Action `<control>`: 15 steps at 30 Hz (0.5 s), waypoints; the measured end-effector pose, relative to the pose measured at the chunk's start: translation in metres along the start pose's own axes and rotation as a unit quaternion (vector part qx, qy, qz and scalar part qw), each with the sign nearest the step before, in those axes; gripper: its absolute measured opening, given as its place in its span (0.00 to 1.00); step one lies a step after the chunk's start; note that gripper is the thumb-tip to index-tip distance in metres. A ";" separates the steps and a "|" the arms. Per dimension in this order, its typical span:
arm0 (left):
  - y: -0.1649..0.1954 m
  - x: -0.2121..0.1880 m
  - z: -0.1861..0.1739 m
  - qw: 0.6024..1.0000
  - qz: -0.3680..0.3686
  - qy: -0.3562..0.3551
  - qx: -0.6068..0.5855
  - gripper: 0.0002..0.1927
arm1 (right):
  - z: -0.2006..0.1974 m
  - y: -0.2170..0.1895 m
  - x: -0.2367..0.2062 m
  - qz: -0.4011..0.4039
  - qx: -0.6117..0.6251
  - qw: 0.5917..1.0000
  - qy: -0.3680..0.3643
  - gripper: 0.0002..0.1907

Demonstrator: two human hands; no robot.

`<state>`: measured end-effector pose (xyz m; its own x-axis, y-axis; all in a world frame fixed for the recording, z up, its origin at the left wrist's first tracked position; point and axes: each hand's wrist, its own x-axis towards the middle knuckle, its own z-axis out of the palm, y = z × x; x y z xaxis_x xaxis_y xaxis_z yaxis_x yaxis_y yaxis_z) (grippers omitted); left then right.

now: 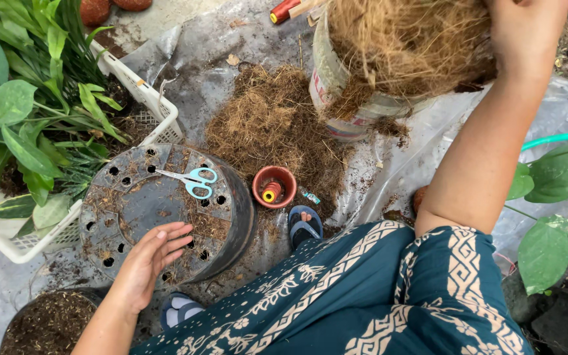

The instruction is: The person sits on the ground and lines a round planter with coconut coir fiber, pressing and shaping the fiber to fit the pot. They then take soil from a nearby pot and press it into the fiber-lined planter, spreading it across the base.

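The left hand (149,260) is resting with fingers spread flat on an upturned black plastic pot (165,213), where blue-handled scissors (192,181) are lying too. The right hand (524,29) is reaching into the coconut fibre (402,39) piled in a white bucket (340,98); I can't tell whether it's gripping any. A small terracotta pot (275,186) is sitting just beside the black one

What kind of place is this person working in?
Most likely an outdoor garden potting spot. Leafy plants sit in a white crate, coconut-like fibre lies heaped on a plastic ground sheet, and the left hand rests on an upturned black pot.
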<state>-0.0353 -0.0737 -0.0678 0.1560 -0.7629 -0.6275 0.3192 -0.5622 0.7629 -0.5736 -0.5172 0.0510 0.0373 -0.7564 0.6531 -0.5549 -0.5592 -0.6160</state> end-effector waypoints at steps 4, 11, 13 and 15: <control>0.003 0.000 0.003 1.000 0.012 0.001 0.005 0.23 | -0.005 0.007 0.000 -0.087 -0.022 0.993 0.079 0.09; 0.010 -0.002 0.028 0.993 0.101 -0.033 -0.044 0.23 | -0.022 -0.011 -0.014 0.066 0.014 0.997 0.034 0.07; 0.014 -0.004 0.042 0.984 0.139 -0.074 -0.080 0.24 | -0.019 -0.046 -0.027 0.063 0.027 0.998 0.012 0.08; 0.019 -0.011 0.055 0.971 0.170 -0.118 -0.121 0.27 | -0.011 -0.094 -0.041 0.030 0.044 0.999 -0.003 0.10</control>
<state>-0.0825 -0.0934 -0.0378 0.0821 -0.9592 -0.2706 0.5009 -0.1950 0.8432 -0.5320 -0.4301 0.0865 0.0108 -0.7917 0.6109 -0.4819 -0.5394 -0.6905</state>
